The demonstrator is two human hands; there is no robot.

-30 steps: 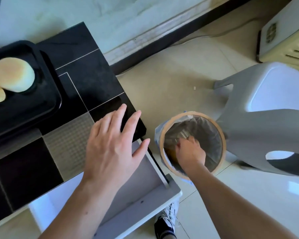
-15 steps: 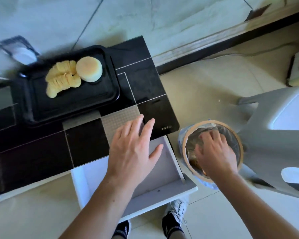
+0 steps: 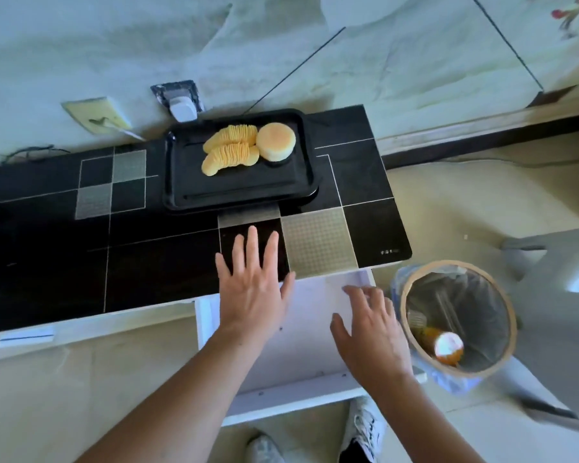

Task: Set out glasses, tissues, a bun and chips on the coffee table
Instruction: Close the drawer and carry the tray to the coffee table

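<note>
Table [image 3: 147, 262] front and left bare; tray [image 3: 241, 192] blocks back right; bin [image 3: 405, 295], stool [image 3: 555, 295] crowd right side

A: Does the tabletop [image 3: 47, 255] end there?
B: Can't tell; the left edge cuts it.
A: The stool [image 3: 555, 329]?
B: Blurred, cropped right. Both shoes [image 3: 361, 432] run off the bottom.

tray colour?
Black tray, glossy, plain; shows in the head view.
</note>
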